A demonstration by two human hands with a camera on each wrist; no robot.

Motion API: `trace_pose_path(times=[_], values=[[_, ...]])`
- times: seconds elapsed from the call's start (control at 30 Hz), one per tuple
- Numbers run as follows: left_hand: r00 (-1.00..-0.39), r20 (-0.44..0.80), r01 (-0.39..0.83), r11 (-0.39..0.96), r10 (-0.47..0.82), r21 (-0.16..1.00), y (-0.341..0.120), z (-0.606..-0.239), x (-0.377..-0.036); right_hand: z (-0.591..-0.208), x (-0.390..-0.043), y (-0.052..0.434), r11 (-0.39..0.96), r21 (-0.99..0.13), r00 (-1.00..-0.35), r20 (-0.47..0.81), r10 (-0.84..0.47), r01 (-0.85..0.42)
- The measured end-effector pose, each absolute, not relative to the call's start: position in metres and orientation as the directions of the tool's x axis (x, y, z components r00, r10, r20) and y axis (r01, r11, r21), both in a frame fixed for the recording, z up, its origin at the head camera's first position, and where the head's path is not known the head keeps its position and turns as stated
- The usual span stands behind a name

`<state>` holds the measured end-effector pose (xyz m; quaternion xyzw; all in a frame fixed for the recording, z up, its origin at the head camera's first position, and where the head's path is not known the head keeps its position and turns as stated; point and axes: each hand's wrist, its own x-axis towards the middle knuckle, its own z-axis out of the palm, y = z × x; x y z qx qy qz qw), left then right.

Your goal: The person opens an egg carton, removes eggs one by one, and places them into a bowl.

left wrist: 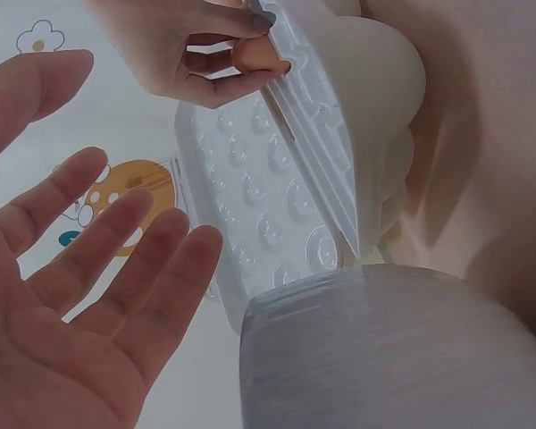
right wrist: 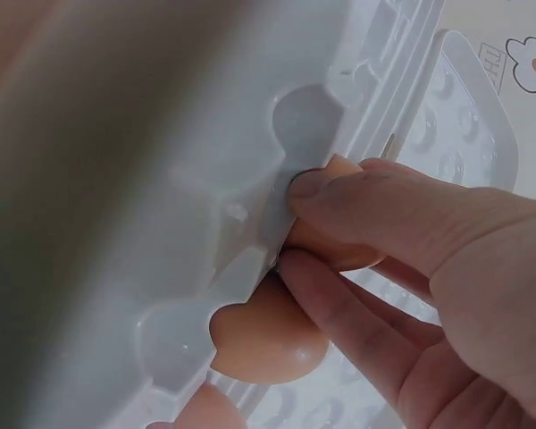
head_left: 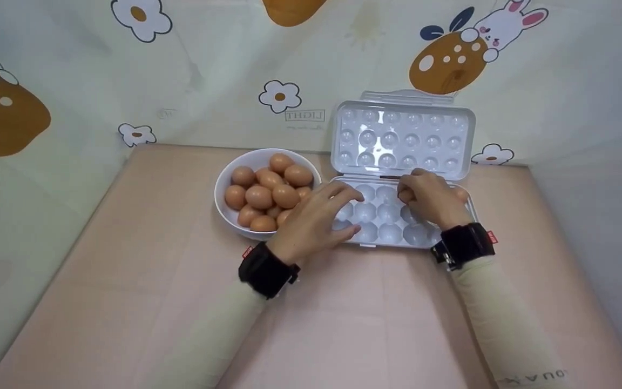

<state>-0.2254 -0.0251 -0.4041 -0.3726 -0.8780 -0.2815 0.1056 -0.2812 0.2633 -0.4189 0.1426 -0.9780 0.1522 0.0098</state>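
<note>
At centre right of the head view, our right hand [head_left: 430, 200] pinches a brown egg [right wrist: 330, 246] over the open egg tray [head_left: 392, 216]; light, brittle, smooth, best cradled round its sides. Our left hand [head_left: 316, 219] rests open, holding nothing, beside the bowl [head_left: 224, 189].

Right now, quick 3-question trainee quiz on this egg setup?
1. True or false: the egg tray's lid is shut.
2. Which hand pinches an egg: A left, B right, C neither?
3. Fill in: the spare eggs sit in a white ____.

Key:
1. False; the lid stands open behind the tray.
2. B; the right hand holds it at the tray's back row, while the left hand lies open over the tray's left end.
3. bowl
</note>
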Motion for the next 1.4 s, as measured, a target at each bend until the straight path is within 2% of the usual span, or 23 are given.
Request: trace_pose_path(times=[0.23, 0.43, 0.6, 0.87, 1.2, 1.4], values=[[-0.699, 0.433, 0.715, 0.571, 0.569, 0.404, -0.025, -0.404, -0.227, -0.404, -0.262, 0.26, 0.854, -0.412, -0.944, 0.219, -0.246, -0.318], [-0.696, 0.475, 0.716, 0.567, 0.538, 0.408, -0.025, -0.402, -0.229, -0.394, -0.241, 0.246, 0.723, -0.582, -0.921, 0.328, -0.209, -0.371], [-0.696, 0.487, 0.716, 0.569, 0.528, 0.406, -0.026, -0.402, -0.229, -0.387, -0.224, 0.234, 0.608, -0.706, -0.93, 0.313, -0.191, -0.362], [-0.685, 0.507, 0.725, 0.558, 0.523, 0.404, -0.025, -0.399, -0.228, -0.379, -0.209, 0.222, 0.449, -0.823, -0.935, 0.272, -0.227, -0.349], [-0.615, 0.592, 0.788, 0.431, 0.521, 0.439, -0.021, -0.398, -0.227, -0.38, -0.201, 0.204, 0.32, -0.875, -0.921, 0.285, -0.267, -0.364], [-0.579, 0.619, 0.816, 0.387, 0.531, 0.43, -0.02, -0.397, -0.224, -0.38, -0.197, 0.199, 0.29, -0.902, -0.927, 0.234, -0.294, -0.32]])
